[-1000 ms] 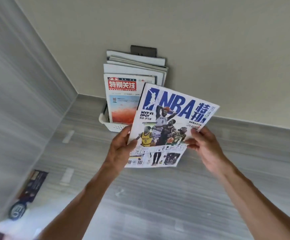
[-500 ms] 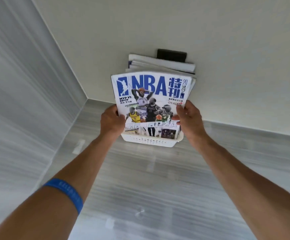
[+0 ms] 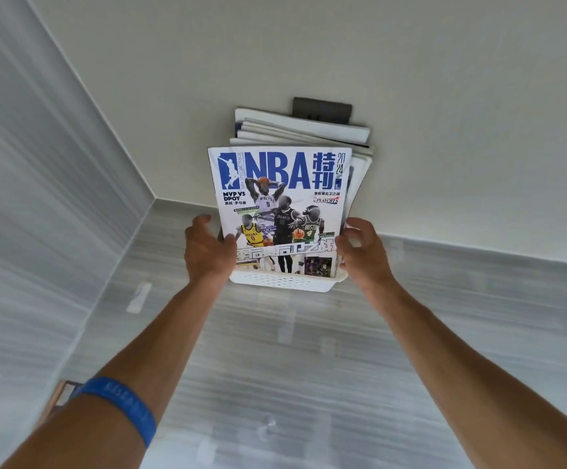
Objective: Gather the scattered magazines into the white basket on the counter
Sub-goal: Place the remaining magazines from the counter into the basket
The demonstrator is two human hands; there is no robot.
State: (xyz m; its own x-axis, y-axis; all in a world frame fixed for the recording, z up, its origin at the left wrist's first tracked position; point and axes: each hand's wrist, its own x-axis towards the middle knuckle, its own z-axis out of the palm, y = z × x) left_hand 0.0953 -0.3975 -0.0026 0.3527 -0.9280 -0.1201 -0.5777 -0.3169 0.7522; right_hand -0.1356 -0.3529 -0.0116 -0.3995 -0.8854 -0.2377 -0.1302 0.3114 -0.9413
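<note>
A head-worn camera view is being shown, looking down at a grey wood-grain counter (image 3: pixel 309 367) in the corner of a room. A white basket (image 3: pixel 282 282) is being seen against the back wall, with perforated sides, and a row of magazines is standing upright in it. At the front of that row, an NBA magazine (image 3: pixel 280 204) with a blue and white cover and pictured basketball players is being seated, its lower edge already inside the basket's front rim. The left hand (image 3: pixel 207 252) is being held at the cover's left edge, the thumb touching the cover and the other fingers loosely spread; a firm grip is not being shown. The right hand (image 3: pixel 363 255) is being held just beside the right edge, its fingers curled loosely and apart, and whether the pages are being touched cannot be told. Behind the front copy, the other magazines (image 3: pixel 302 130) are being seen leaning toward the wall, partly hiding a dark wall plate (image 3: pixel 322 108). A blue wristband (image 3: pixel 123 406) is being worn on the left forearm. Judging from this view, the task is looking far along: several copies are already being stored. At the lower left edge, a partly hidden flat object (image 3: pixel 60 396) is lying on the counter; whether it is a magazine still to be gathered cannot be told.
</note>
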